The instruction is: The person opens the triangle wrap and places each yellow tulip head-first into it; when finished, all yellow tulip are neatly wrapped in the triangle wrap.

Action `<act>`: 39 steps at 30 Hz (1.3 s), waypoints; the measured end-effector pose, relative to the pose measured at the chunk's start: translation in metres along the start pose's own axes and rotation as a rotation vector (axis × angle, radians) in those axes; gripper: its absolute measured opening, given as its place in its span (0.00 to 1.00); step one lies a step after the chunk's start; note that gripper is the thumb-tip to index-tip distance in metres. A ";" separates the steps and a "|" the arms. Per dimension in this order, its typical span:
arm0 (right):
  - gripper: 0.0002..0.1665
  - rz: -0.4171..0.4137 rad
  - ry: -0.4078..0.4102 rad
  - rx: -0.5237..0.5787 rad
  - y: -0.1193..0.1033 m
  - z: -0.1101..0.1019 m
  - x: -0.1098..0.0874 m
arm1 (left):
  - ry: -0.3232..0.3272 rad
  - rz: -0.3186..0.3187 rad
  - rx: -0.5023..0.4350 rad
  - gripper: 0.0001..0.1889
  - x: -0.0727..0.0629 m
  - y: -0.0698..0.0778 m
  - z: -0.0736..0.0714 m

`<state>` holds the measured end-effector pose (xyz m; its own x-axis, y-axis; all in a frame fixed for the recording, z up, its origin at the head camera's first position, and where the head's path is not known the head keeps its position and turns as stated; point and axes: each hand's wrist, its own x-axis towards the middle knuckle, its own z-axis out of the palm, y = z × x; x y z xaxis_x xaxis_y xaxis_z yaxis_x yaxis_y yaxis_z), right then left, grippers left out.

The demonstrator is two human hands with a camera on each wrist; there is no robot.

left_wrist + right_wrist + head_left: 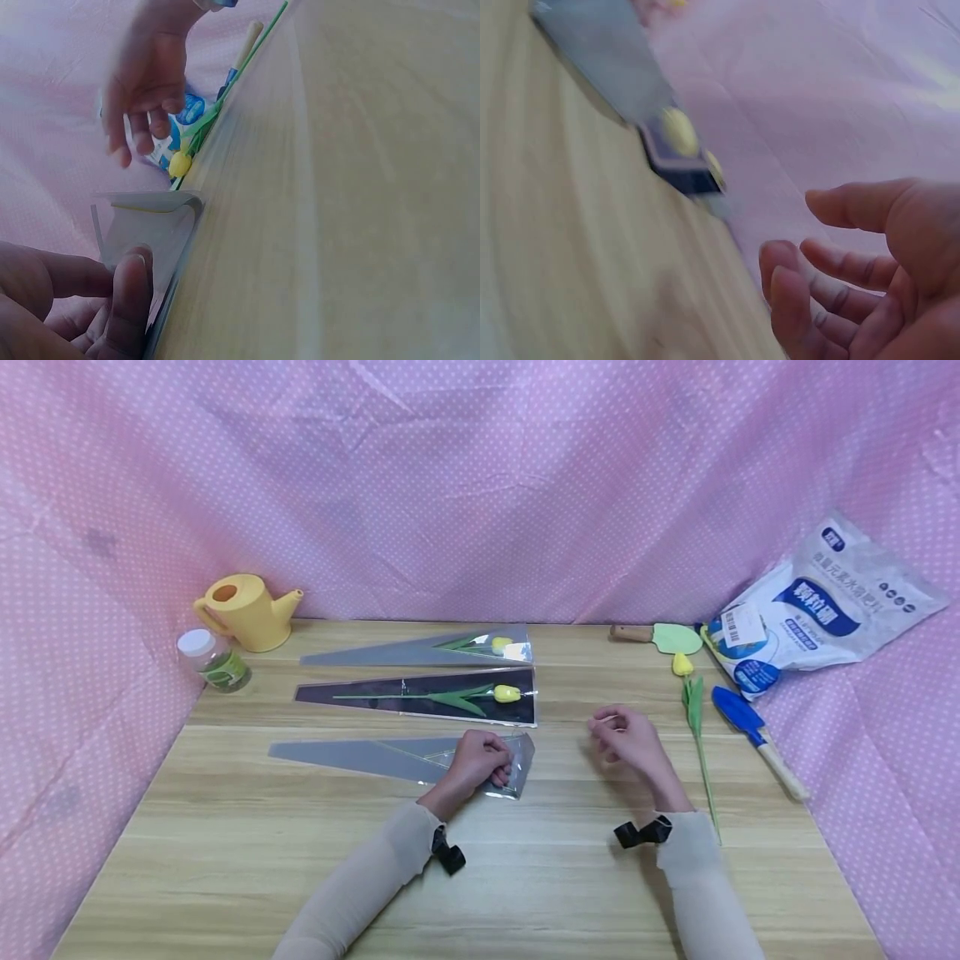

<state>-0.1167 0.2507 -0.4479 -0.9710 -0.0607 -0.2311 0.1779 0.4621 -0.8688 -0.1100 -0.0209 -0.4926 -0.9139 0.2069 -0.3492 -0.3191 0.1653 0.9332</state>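
Near its wide right end, my left hand pinches a flat, grey, see-through flower sleeve with fine gold lines. The left wrist view shows thumb and fingers at the sleeve's open end, where the film curls up. My right hand hovers over the table to the right, its fingers loosely bent and holding nothing, as the right wrist view also shows. Just right of it lies a loose yellow tulip with a long green stem. Behind, a dark sleeve and a grey sleeve each contain a yellow tulip.
At the back left stand a yellow watering can and a white-lidded jar. To the right lie a green trowel, a blue trowel and a large white bag. Pink dotted cloth surrounds the wooden table.
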 end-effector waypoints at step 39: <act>0.42 0.359 0.074 -0.383 0.063 -0.117 -0.024 | -0.021 0.048 -0.056 0.05 0.002 -0.004 0.000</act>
<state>-0.1013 0.3845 -0.4458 -0.8708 0.2169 -0.4411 0.4437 0.7331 -0.5155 -0.1103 -0.0212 -0.4964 -0.9231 0.2340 -0.3053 -0.2894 0.1004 0.9519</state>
